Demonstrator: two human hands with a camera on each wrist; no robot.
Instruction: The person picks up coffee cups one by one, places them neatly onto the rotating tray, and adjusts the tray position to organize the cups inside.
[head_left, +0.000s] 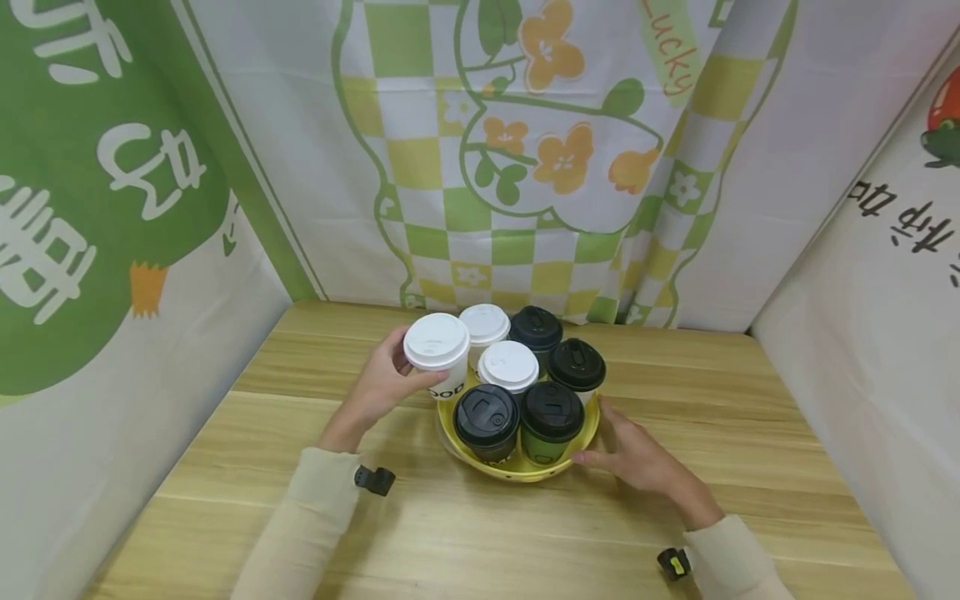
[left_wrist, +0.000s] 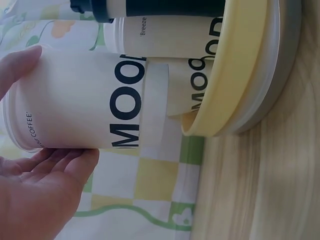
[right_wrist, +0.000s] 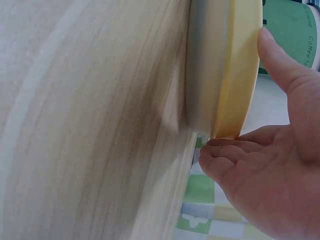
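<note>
In the head view, my left hand (head_left: 375, 387) grips a white paper coffee cup (head_left: 437, 358) with a white lid, at the left rim of a round yellow tray (head_left: 517, 477). The left wrist view shows the lettered cup (left_wrist: 85, 100) between thumb and fingers, its base raised near the tray rim (left_wrist: 240, 65). My right hand (head_left: 637, 454) holds the tray's right side, thumb at the rim (right_wrist: 242, 70) and fingertips against the outer wall. Standing in the tray are two white-lidded cups (head_left: 508, 365) and several black-lidded cups (head_left: 486, 417), one with a green body (head_left: 545, 446).
The tray rests on a wood-grain table (head_left: 420, 533). A patterned curtain (head_left: 525, 183) hangs along the table's back edge, with printed cloth walls on the left (head_left: 90, 167) and right (head_left: 862, 317).
</note>
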